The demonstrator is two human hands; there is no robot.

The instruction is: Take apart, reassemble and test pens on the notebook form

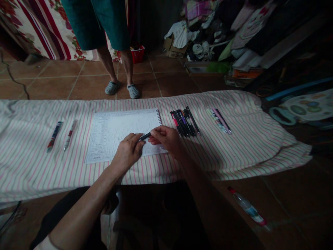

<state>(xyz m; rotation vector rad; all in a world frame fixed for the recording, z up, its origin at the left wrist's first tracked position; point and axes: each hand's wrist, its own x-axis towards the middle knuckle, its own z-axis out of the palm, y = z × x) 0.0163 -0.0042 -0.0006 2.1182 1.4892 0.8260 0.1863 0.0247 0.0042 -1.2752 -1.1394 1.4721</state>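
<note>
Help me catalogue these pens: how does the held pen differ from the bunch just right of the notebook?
The held pen is single; the bunch has several pens. The held pen is between the left hand and right hand; the bunch lies on the striped cloth. The held pen's visible part looks dark; the bunch also shows red and purple. Both include black or dark parts.

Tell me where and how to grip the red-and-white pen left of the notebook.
The red-and-white pen is probably best pinched mid-barrel from above, thumb and finger on its long sides: it lies flat on the striped cloth, with gaps to the darker pen and the notebook.
</note>
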